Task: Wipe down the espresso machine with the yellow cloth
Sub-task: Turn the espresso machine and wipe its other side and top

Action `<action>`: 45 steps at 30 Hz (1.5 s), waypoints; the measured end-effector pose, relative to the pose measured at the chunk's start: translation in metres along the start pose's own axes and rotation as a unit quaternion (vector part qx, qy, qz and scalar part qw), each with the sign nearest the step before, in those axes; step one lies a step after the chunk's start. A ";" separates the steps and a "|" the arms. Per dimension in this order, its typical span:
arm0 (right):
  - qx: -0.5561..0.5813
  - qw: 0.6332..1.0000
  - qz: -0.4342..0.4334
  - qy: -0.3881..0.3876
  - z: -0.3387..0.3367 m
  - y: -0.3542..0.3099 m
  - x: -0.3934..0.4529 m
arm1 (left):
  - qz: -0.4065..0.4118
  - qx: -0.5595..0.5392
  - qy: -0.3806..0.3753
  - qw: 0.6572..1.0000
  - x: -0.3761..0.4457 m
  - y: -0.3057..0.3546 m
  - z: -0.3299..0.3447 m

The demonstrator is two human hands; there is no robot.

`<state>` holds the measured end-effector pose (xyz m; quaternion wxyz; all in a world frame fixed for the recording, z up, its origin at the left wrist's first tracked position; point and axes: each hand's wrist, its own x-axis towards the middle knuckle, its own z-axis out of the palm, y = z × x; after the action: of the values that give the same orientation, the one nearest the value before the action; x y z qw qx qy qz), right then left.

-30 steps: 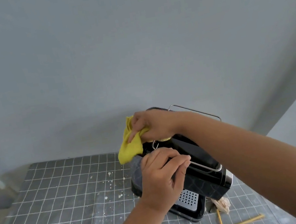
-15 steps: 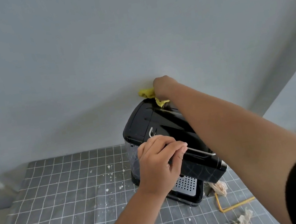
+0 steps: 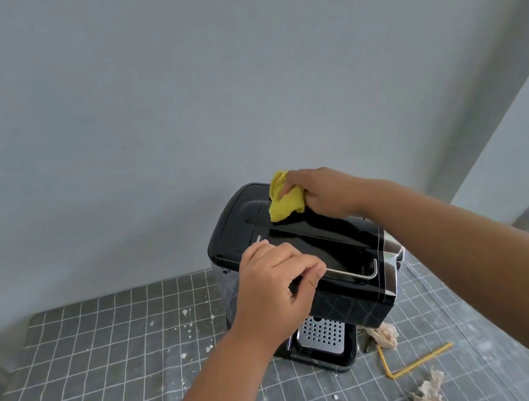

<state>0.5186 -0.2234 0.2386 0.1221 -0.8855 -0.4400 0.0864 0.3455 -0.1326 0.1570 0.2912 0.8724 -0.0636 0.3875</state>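
**Item: espresso machine w/ yellow cloth on top panel**

Espresso machine (image 3: 343,250): black, glossy, upright on the table (image 3: 92,366), toward the far edge and right of centre, close to the grey wall (image 3: 170,94). Chrome trim on its right side. A metal rail (image 3: 354,274) runs along the front of the top. Perforated drip tray (image 3: 320,333) at the base, facing the near edge.

Yellow cloth (image 3: 285,200): bunched, lying on the rear part of the machine's top, far side. Part of it sticks up past the fingers.

Right hand (image 3: 324,192): palm down on the cloth, fingers curled over it and pressing it against the top panel; arm reaches in from the right.

Left hand (image 3: 276,285): on the front-left of the machine's top, fingers closed round the left end of the rail, thumb tucked below. Arm comes up from the near edge.

Table covering: dark grey cloth w/ white grid lines; white specks scattered left of the machine.

Misc. on the table, right of the machine's base:
- crumpled beige scrap (image 3: 385,335), just beside the drip tray corner
- bent yellow straw (image 3: 417,361), L-shaped, lying flat near the scrap
- second beige scrap (image 3: 429,397), at the near edge, apart from the machine
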 end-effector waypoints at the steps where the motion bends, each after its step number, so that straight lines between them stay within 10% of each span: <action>1: 0.012 1.000 0.020 0.001 -0.003 0.001 0.004 | -0.001 -0.001 -0.001 1.000 0.001 0.000 -0.001; 11: -0.179 0.965 0.188 0.026 -0.003 -0.003 -0.035 | 0.002 -0.001 -0.015 1.000 0.000 0.000 -0.002; 24: 0.129 0.986 0.097 -0.030 -0.014 0.001 -0.029 | 0.003 -0.014 -0.009 1.000 0.000 0.002 0.000; 45: 0.101 0.989 0.105 0.017 -0.008 0.027 -0.036 | 0.008 -0.016 0.000 1.000 0.001 0.003 0.002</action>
<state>0.5201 -0.2691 0.2404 0.2081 -0.9112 -0.3317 0.1277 0.3469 -0.1355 0.1582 0.3020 0.8673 -0.0764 0.3883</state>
